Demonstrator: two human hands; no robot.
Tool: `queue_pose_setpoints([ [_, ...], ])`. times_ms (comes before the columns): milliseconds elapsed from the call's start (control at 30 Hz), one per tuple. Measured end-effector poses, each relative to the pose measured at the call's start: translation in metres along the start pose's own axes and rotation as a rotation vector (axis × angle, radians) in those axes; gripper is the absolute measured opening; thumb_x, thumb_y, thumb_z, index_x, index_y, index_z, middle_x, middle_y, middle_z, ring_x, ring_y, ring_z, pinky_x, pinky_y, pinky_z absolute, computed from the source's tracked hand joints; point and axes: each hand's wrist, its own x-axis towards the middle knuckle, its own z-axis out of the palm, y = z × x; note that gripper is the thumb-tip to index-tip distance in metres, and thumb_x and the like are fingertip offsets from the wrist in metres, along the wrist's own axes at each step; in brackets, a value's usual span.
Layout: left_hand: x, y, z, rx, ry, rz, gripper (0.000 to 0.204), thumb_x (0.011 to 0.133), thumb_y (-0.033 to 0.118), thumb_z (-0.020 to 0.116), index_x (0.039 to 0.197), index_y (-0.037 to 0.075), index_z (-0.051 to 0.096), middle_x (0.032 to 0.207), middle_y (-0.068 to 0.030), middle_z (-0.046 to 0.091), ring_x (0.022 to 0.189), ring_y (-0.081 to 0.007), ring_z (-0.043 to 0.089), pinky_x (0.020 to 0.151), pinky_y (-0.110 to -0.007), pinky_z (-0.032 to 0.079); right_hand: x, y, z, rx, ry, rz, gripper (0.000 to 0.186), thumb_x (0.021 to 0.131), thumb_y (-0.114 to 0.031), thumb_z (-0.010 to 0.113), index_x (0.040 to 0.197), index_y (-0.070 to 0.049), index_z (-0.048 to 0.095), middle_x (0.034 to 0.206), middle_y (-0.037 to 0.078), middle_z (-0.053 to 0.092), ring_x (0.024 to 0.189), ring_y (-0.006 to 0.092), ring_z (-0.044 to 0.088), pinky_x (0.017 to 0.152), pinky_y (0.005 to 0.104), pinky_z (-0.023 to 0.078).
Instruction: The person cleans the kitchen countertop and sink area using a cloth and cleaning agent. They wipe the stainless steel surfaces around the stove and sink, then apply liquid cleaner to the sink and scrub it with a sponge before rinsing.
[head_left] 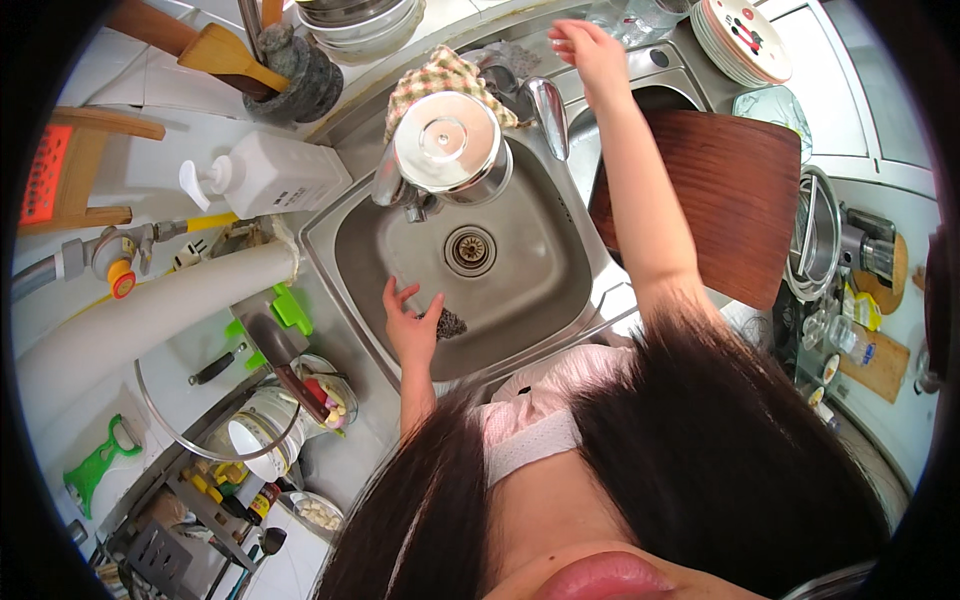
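Observation:
My left hand (410,325) is over the near left part of the steel sink basin (535,290), fingers spread and holding nothing I can see. Right beside its thumb, a dark steel wool scrubber (452,324) lies in the basin. My right arm stretches across to the far side, where my right hand (592,62) hangs beyond the tap (546,115), its fingers apart and empty. A shiny round metal water filter (447,145) stands over the basin's far left. Behind it is a checked cloth (437,80). The drain (470,250) is uncovered.
A brown wooden board (705,200) covers part of the second basin, under my right forearm. Stacked plates (735,42) and glass jars (650,18) stand far right. At left are a white pump bottle (285,172), a stone mortar (295,85) and a cleaver (275,345).

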Motion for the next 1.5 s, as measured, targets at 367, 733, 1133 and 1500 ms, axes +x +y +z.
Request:
queue_pose_setpoints([
  [367,-0.003,0.026,-0.010,-0.044,-0.079,-0.145,0.077,0.075,0.017,0.080,0.139,0.006,0.040,0.112,-0.0059,0.065,0.104,-0.0153,0.057,0.088,-0.034,0.046,-0.125,0.067,0.083,-0.428,-0.241,-0.533,0.041,0.083,-0.017,0.060,0.119,0.001,0.057,0.125,0.023,0.050,0.118,0.0393,0.047,0.094,0.0431,0.045],
  [733,-0.001,-0.010,-0.009,-0.008,-0.056,-0.062,0.075,0.074,0.020,0.080,0.137,0.004,0.042,0.109,-0.0051,0.065,0.075,-0.0110,0.053,0.066,-0.026,0.045,-0.003,0.153,0.153,-1.266,0.243,-0.286,0.057,0.090,-0.032,0.049,0.132,0.007,0.046,0.141,0.028,0.040,0.134,0.0392,0.036,0.110,0.0392,0.031],
  [1133,0.010,0.021,-0.002,-0.019,-0.103,0.032,0.071,0.075,0.017,0.079,0.135,0.005,0.044,0.109,-0.0043,0.064,0.059,-0.0083,0.040,0.060,-0.025,0.042,-0.076,0.102,0.060,-0.988,-0.499,-0.581,0.047,0.086,-0.014,0.054,0.133,-0.014,0.053,0.149,0.007,0.040,0.140,0.0256,0.032,0.116,0.0447,0.026],
  [1500,-0.016,0.003,-0.011,0.007,-0.017,0.083,0.068,0.073,0.019,0.081,0.131,0.005,0.048,0.107,-0.0035,0.066,0.052,-0.0069,0.036,0.055,-0.023,0.040,-0.134,0.100,-0.021,-1.249,-0.483,-0.598,0.046,0.085,-0.011,0.051,0.131,-0.010,0.054,0.142,0.007,0.049,0.133,0.0259,0.044,0.106,0.0348,0.041],
])
